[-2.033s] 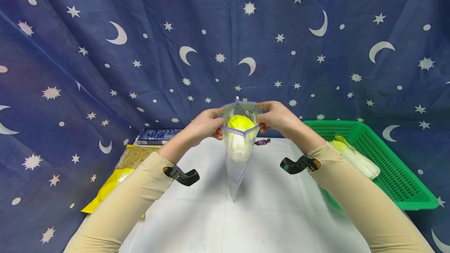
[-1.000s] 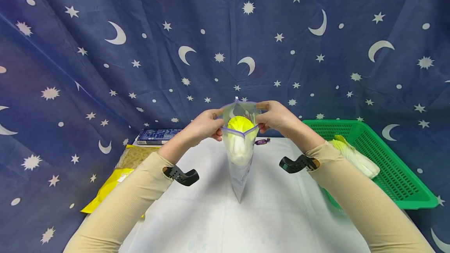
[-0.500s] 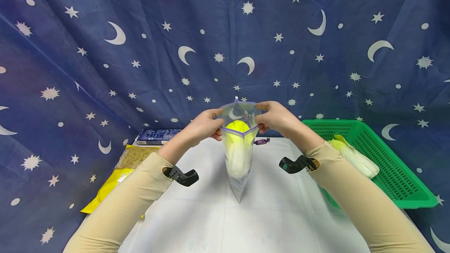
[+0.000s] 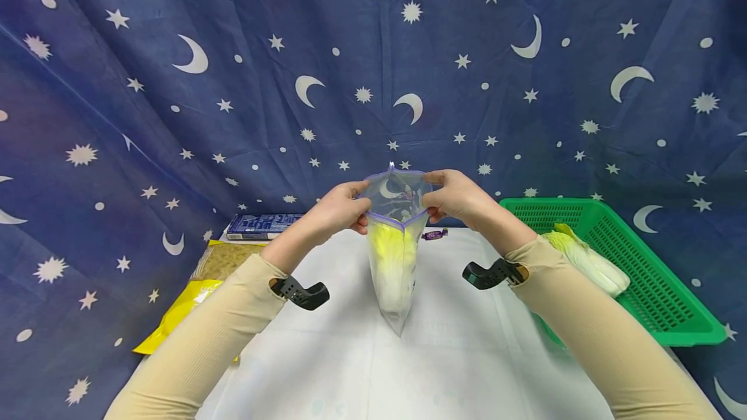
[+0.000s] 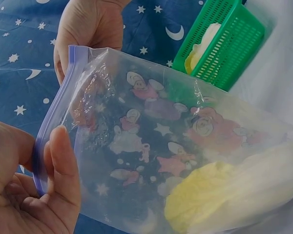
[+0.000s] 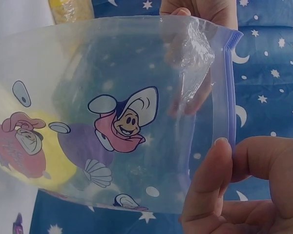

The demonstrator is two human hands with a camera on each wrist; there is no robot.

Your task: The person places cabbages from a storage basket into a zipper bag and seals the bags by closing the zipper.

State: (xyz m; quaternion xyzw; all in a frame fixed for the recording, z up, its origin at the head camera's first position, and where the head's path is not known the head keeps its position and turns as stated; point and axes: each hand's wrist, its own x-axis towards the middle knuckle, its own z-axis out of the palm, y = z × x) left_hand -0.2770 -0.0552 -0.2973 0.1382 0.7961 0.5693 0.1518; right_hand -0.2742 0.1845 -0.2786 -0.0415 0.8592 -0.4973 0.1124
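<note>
A clear zip bag (image 4: 403,196) with a purple zip edge and printed cartoon figures hangs upright over the white table, its mouth spread apart. My left hand (image 4: 343,207) pinches the left side of the rim between thumb and fingers. On the opposite side, my right hand (image 4: 458,198) pinches the rim in the same way. Inside the bag a napa cabbage (image 4: 392,264) stands low, yellow leaves up and white base near the bottom corner. Through the film in the left wrist view, the cabbage (image 5: 234,195) lies well below the purple zip edge (image 5: 53,126).
At right, a green basket (image 4: 659,290) holds another napa cabbage (image 4: 592,264). A purple-wrapped candy (image 4: 434,234) lies behind the bag. On the left are a yellow package (image 4: 187,310) and a dark blue box (image 4: 262,227). A starry blue curtain (image 4: 373,50) hangs behind the table.
The cabbage has slid down inside the bag, from near the mouth to near the bottom corner. Both hands have kept their hold on the rim, almost unmoved.
</note>
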